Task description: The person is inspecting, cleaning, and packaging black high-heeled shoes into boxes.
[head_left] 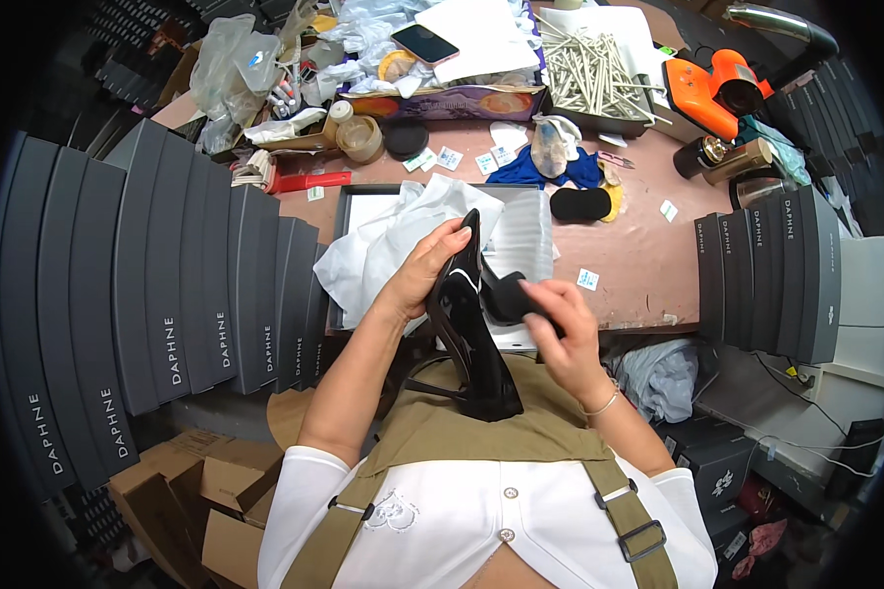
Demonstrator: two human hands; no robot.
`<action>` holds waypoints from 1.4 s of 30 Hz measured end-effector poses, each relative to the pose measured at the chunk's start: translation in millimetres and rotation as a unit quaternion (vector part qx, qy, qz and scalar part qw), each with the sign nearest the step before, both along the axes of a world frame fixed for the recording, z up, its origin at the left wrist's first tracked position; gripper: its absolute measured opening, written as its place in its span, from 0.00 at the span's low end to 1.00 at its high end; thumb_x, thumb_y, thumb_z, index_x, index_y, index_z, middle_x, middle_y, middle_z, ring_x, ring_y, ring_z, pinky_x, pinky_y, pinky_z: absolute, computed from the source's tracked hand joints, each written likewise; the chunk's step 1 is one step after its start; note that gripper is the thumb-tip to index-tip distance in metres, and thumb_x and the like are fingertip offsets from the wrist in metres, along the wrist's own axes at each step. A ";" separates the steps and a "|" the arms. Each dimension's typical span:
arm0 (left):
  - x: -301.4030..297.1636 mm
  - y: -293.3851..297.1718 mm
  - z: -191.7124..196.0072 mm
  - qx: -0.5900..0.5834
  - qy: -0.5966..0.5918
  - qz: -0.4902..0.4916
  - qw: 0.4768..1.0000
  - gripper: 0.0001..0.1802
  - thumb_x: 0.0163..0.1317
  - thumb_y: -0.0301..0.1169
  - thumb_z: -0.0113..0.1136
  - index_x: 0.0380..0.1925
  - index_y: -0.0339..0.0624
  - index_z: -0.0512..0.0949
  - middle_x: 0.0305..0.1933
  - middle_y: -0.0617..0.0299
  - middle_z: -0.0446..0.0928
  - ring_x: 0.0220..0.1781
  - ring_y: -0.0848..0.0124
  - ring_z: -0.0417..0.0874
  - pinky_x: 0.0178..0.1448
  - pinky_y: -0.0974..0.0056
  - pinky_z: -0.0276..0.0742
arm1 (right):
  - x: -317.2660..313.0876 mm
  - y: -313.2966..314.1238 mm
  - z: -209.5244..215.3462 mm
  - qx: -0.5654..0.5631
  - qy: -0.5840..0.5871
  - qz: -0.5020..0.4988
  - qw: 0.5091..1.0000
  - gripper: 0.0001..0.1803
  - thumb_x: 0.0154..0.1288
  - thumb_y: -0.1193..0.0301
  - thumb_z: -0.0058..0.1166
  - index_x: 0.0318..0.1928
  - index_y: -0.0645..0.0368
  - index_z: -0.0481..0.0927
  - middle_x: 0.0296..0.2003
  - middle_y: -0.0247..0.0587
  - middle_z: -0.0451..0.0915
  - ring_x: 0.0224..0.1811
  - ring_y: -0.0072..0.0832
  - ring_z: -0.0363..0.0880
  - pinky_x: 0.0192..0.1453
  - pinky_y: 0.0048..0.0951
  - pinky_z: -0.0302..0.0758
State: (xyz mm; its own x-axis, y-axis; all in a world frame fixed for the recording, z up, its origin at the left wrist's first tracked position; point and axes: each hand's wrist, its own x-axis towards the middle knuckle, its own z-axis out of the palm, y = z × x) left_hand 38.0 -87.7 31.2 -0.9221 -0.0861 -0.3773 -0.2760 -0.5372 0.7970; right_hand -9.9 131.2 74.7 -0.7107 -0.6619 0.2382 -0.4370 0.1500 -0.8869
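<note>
Left hand [422, 270] is gripping 1 glossy black shoe [481, 363], fingers closing around its far end; shoe is standing at a slant above the lap, its near end resting against the olive-green fabric apron [403, 432]. Right hand [567, 339] is pinching a matte black round-ended pad [507, 297] between thumb and fingers, holding it just beside the shoe's right side; cannot tell if pad and shoe are touching. Beyond the hands, an open grey cardboard shoebox [527, 231] is lying on the pinkish-brown tabletop [638, 280], crumpled white tissue paper [393, 231] spilling over its left side. A black oval sponge [580, 204] is sitting to the far right of the shoebox, near a bright blue cloth [521, 169]. Far right, an orange heat gun [702, 96] is lying. Dark grey cardboard boxes [152, 275] are standing in rows, left and right.
</note>
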 end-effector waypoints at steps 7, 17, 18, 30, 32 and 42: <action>2.4 8.4 2.0 -0.009 -0.031 0.000 0.999 0.25 0.66 0.46 0.53 0.55 0.39 0.69 0.34 0.63 0.76 0.34 0.80 0.78 0.37 0.75 0.76 | 15.7 -30.9 5.7 0.070 0.167 0.084 0.980 0.16 0.51 0.75 0.62 0.43 0.58 0.80 0.35 0.38 0.75 0.35 0.35 0.77 0.38 0.33 0.74; 4.4 8.7 3.3 0.010 -0.021 0.005 1.000 0.24 0.66 0.45 0.53 0.53 0.39 0.70 0.34 0.65 0.75 0.33 0.81 0.77 0.36 0.77 0.74 | 8.6 -28.0 7.3 0.047 0.233 0.112 0.965 0.16 0.48 0.75 0.62 0.41 0.56 0.80 0.30 0.33 0.75 0.34 0.30 0.77 0.34 0.29 0.71; 3.5 9.3 4.6 0.005 -0.028 0.014 0.999 0.23 0.66 0.44 0.53 0.53 0.39 0.70 0.34 0.65 0.75 0.33 0.81 0.77 0.36 0.77 0.74 | 6.9 -37.7 2.7 0.035 0.237 0.094 0.966 0.15 0.48 0.75 0.62 0.40 0.56 0.80 0.30 0.33 0.75 0.33 0.30 0.77 0.34 0.29 0.72; 8.3 7.1 2.0 0.008 -0.037 0.024 0.999 0.21 0.66 0.42 0.54 0.53 0.39 0.71 0.35 0.66 0.75 0.34 0.80 0.78 0.38 0.76 0.75 | 9.0 -39.8 -0.4 0.045 0.185 0.104 0.976 0.12 0.51 0.74 0.61 0.39 0.56 0.80 0.30 0.35 0.75 0.29 0.35 0.77 0.32 0.33 0.74; 14.4 9.4 0.3 0.017 -0.048 0.024 0.998 0.21 0.66 0.41 0.54 0.53 0.39 0.71 0.36 0.66 0.76 0.34 0.80 0.78 0.38 0.76 0.76 | 13.9 -30.8 2.1 0.065 0.114 0.132 0.983 0.11 0.51 0.74 0.61 0.38 0.56 0.80 0.29 0.34 0.74 0.30 0.34 0.77 0.33 0.32 0.73; 16.0 10.1 0.3 0.015 -0.046 0.025 0.999 0.22 0.66 0.42 0.54 0.53 0.39 0.71 0.35 0.64 0.76 0.33 0.80 0.78 0.36 0.76 0.76 | 10.5 -26.0 7.4 0.086 0.124 0.163 0.975 0.13 0.50 0.77 0.61 0.39 0.57 0.79 0.32 0.36 0.76 0.32 0.35 0.77 0.34 0.34 0.74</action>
